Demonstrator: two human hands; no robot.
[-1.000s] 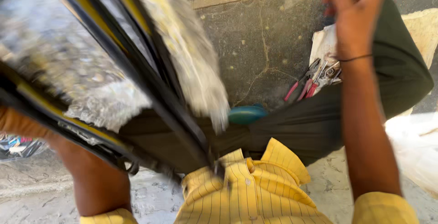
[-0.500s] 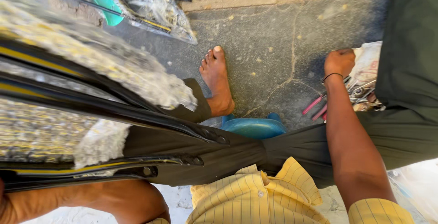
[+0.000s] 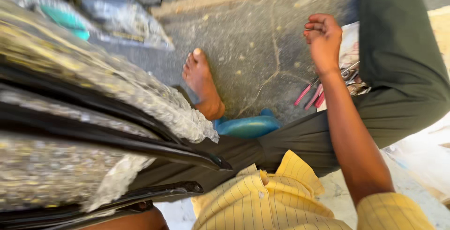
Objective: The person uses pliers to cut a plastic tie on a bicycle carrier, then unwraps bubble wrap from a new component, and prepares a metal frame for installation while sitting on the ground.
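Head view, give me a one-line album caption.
Seated on cracked pavement, right hand raised loosely curled above red-handled pliers, black-framed plastic-wrapped panels across the lap.

Bundle of wrapped flat pieces [image 3: 79, 131] fills left side, lying across person's lap. Bare foot [image 3: 201, 82] on stone floor [image 3: 253, 47] at centre, w/ sandal [image 3: 246, 126] just behind heel. Right hand [image 3: 323, 38] raised at right, above pliers [image 3: 311, 94] on floor. Plastic bags [image 3: 117, 17] top left, beyond bundle.

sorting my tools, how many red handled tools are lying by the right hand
3 red handles show, side by side on the ground just below the right hand: red-handled tools. Their metal ends lie toward the cloth pile; the wrist may hide more, and two handles could be one plier.
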